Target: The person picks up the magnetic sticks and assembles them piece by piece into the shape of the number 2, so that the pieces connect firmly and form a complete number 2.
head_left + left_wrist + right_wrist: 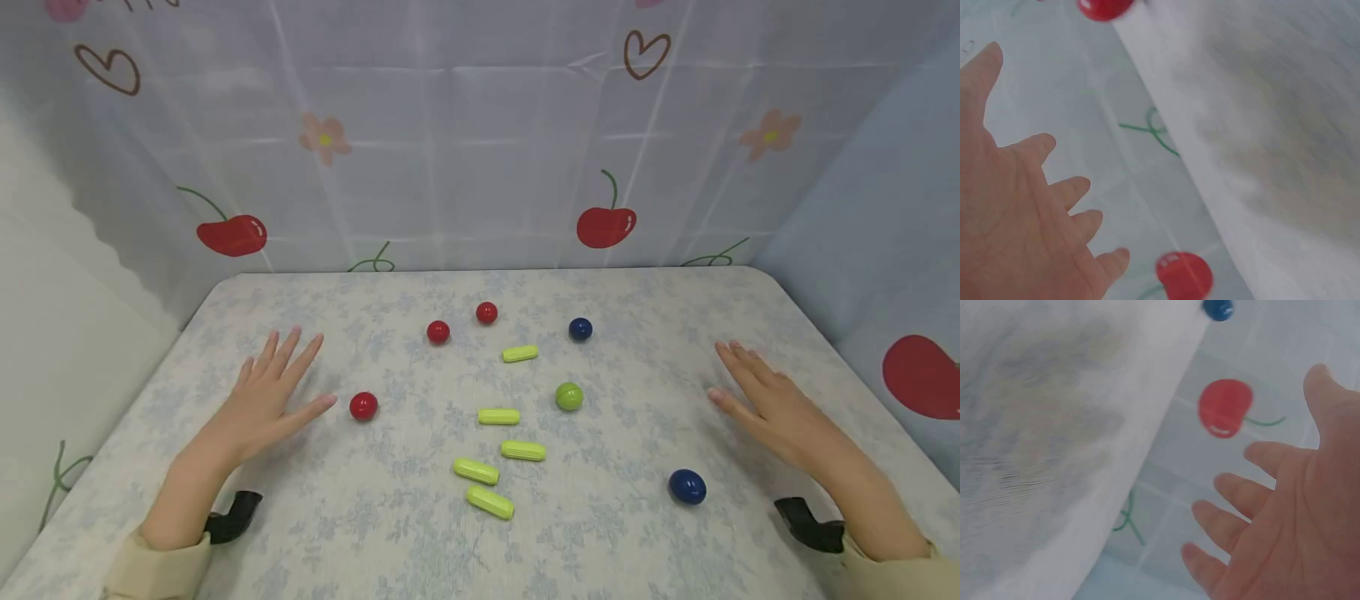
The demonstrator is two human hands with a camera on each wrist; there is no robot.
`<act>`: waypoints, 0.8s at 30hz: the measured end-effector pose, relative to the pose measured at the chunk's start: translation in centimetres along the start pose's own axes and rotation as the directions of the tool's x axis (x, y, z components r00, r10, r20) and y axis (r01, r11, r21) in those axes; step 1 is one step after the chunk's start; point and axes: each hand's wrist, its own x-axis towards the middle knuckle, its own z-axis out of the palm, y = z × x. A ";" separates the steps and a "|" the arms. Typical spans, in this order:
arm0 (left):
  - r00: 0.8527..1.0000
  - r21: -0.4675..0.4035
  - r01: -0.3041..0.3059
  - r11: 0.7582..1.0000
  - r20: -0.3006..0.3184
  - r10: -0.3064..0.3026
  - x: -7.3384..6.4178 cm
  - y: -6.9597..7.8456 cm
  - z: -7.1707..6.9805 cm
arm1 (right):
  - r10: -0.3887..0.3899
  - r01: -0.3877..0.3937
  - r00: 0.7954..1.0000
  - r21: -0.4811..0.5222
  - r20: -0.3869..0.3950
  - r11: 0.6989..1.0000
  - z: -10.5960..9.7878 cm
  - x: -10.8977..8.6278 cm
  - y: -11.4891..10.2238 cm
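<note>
My left hand (262,408) is spread with fingers straight at the table's left side, holding nothing. Its thumb tip is close to a glossy red ball (363,406). On the right, my right hand (772,408) is likewise extended and holds nothing; a dark blue ball (687,487) lies nearest to it, toward the front. In the left wrist view the left palm (1022,219) faces the camera, with a red ball (1105,6) at the top edge. The right palm (1297,531) shows in the right wrist view, below a blue ball (1218,309).
Several yellow-green ridged sticks (522,451) lie mid-table beside a green ball (569,397). Farther back are two red balls (487,313) and another blue ball (581,329). A printed curtain (465,167) hangs behind the patterned table (360,533).
</note>
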 end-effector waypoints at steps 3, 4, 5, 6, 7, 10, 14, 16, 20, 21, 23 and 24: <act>0.998 -0.077 -0.047 0.996 0.025 0.050 0.8 1.9 -0.2 | 0.013 -0.019 0.997 0.087 0.075 0.996 -0.8 -0.2 -1.5; 0.997 -0.106 -0.060 0.993 0.037 0.064 1.1 2.6 -0.2 | 0.014 -0.024 0.995 0.107 0.097 0.994 -1.0 -0.3 -2.0; 0.996 -0.136 -0.067 0.989 0.053 0.074 1.4 3.4 0.0 | 0.012 -0.027 0.993 0.123 0.119 0.992 -1.1 -0.4 -2.5; 0.994 -0.164 -0.077 0.983 0.067 0.089 1.7 4.2 0.1 | 0.005 -0.024 0.990 0.139 0.138 0.990 -1.1 -0.5 -3.0; 0.991 -0.193 -0.092 0.977 0.080 0.109 2.0 4.9 0.4 | -0.016 -0.006 0.989 0.152 0.147 0.988 -0.9 -0.7 -3.3; 0.977 -0.291 -0.151 0.945 0.101 0.187 3.1 7.0 1.4 | -0.115 0.082 0.979 0.197 0.165 0.977 -0.4 -1.2 -3.6; 0.945 -0.427 -0.239 0.872 0.105 0.310 4.7 9.0 3.0 | -0.269 0.175 0.934 0.356 0.234 0.918 0.5 -1.7 -2.6; 0.927 -0.474 -0.273 0.837 0.103 0.361 5.4 9.8 3.7 | -0.329 0.186 0.907 0.451 0.264 0.873 0.9 -1.8 -2.0; 0.903 -0.552 -0.282 0.784 0.123 0.412 6.6 10.7 5.3 | -0.415 0.230 0.875 0.542 0.248 0.809 2.0 -1.9 -1.2; 0.900 -0.569 -0.272 0.777 0.136 0.414 6.9 10.8 5.7 | -0.428 0.240 0.872 0.552 0.239 0.798 2.2 -1.9 -1.1; 0.894 -0.604 -0.241 0.760 0.167 0.416 7.2 11.0 6.4 | -0.439 0.243 0.868 0.571 0.234 0.784 2.6 -1.8 -1.1; 0.890 -0.618 -0.228 0.753 0.182 0.418 7.4 11.1 6.7 | -0.441 0.236 0.866 0.584 0.236 0.777 2.7 -1.8 -1.1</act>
